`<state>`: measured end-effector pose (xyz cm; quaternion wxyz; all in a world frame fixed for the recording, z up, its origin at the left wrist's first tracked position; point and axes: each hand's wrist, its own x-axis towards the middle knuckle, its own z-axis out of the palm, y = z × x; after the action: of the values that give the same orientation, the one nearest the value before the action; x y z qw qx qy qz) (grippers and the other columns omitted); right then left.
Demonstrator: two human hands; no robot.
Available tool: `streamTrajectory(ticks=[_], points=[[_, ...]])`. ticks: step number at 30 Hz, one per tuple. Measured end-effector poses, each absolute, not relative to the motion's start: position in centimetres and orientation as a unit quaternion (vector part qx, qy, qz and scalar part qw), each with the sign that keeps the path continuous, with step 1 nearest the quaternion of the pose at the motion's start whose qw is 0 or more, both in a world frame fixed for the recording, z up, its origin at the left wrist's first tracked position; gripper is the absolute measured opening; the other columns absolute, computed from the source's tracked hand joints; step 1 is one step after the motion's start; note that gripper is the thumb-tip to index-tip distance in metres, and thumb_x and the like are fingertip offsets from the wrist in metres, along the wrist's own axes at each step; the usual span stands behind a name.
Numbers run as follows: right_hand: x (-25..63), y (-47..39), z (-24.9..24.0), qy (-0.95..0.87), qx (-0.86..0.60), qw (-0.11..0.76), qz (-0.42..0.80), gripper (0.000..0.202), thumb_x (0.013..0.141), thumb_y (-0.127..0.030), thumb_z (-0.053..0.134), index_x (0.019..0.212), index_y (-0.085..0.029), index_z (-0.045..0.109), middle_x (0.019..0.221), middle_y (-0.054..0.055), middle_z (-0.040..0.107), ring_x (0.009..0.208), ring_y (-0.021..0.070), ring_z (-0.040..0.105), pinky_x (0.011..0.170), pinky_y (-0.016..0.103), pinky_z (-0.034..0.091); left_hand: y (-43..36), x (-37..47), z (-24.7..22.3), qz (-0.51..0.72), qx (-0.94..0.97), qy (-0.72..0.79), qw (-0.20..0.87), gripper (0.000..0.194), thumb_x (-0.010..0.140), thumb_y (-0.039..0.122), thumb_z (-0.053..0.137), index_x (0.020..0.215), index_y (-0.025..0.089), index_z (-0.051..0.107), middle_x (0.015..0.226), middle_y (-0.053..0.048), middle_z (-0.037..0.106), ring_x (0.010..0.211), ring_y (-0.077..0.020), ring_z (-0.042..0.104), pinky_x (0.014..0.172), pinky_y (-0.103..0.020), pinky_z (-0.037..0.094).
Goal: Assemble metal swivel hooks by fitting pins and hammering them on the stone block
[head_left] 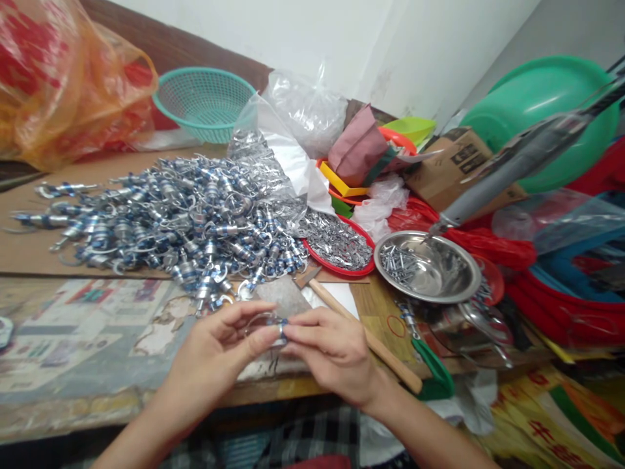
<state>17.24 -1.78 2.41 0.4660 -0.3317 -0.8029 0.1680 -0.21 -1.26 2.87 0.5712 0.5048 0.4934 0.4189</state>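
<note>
The scene is seen from one head-worn camera, aimed forward and down, close above the cluttered surface [73, 254] toward the wall [312, 39].

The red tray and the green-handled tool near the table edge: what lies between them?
In the head view, the wooden hammer handle crosses diagonally between the red tray and the green-handled tool.

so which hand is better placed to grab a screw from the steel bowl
Right, probably. The right hand is on the same side as the steel bowl, which sits up and to its right. The left hand would have to cross over. Both pinch a small metal piece.
</note>
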Motion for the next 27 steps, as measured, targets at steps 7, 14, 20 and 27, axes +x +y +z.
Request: streamTrajectory(ticks=[7,14,20,27], points=[[20.0,1.9,4.3,-0.814,-0.453,0.313,0.187,0.015,0.080,-0.017,0.060,0.086,-0.022,0.072,0.087,0.003,0.071,0.081,0.0147,0.066,0.074,0.026,0.053,-1.3,0.1,2.5,0.400,0.426,0.472,0.660,0.063,0.060,0.031,0.074,0.116,0.019,0.047,0.088,-0.004,0.070,0.086,-0.0207,0.066,0.077,-0.030,0.052],[25.8,11.4,1.8,-0.735,-0.665,0.129,0.004,0.022,0.078,-0.009,0.054,0.090,-0.017,0.072,0.093,0.013,0.069,0.093,0.0259,0.063,0.082,0.035,0.046,-0.5,-0.2,3.1,0.348,0.446,0.465,0.681,0.062,0.063,0.030,0.071,0.117,0.020,0.041,0.079,0.000,0.066,0.076,-0.0178,0.064,0.067,-0.028,0.049],[25.7,13.1,0.7,-0.727,-0.681,0.092,-0.006,0.019,0.076,-0.011,0.057,0.082,-0.020,0.073,0.090,0.010,0.069,0.090,0.0238,0.063,0.078,0.030,0.045,0.2,-0.7,2.1,0.348,0.429,0.446,0.704,0.059,0.064,0.027,0.072,0.113,0.021,0.041,0.080,-0.001,0.064,0.076,-0.0191,0.065,0.070,-0.034,0.050],[26.8,12.2,1.9,-0.708,-0.685,0.169,-0.005,0.015,0.081,-0.019,0.056,0.084,-0.019,0.070,0.086,0.008,0.071,0.086,0.0224,0.063,0.078,0.033,0.045,0.4,-1.0,1.4,0.359,0.407,0.431,0.721,0.059,0.062,0.024,0.074,0.111,0.022,0.043,0.080,0.000,0.063,0.072,-0.0172,0.065,0.067,-0.031,0.050]])
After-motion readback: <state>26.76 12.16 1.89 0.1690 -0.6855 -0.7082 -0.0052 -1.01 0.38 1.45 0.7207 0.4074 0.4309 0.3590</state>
